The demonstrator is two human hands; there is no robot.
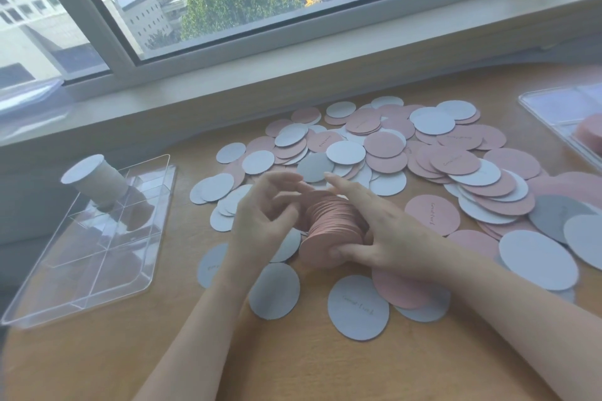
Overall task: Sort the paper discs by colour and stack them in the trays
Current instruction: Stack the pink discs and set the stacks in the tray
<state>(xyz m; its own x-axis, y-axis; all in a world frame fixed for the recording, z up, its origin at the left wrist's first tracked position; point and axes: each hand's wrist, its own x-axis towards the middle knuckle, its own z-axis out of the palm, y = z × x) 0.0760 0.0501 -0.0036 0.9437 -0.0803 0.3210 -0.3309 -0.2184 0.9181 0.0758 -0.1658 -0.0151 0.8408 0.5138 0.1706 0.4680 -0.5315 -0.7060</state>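
Pink stack point(332, 225) sits between my hands, lying on its side just above the surface point(97, 352), over the loose discs. Right hand point(387, 231) has its grip clamped on the stack: thumb under the near face, fingers over the top edge. Left hand point(260, 215) is at the far end, fingers loosely curled; frame is blurred there, so I can't tell if that grip is really closed on the discs. To do this well I'd judge: square the edges with light pressure from both ends, tap the rim flat, don't squeeze hard or the middle fans out. Discs are thin matte card, round, slippery against each other, some with small script printed on. Mixed pile point(407, 153) of pink and pale grey-white discs spreads beyond, overlapping. Left tray point(143, 270) is clear rigid plastic with dividers, holds one tall white stack point(94, 182) at its far corner. Second tray point(553, 107) at right edge, pink inside.
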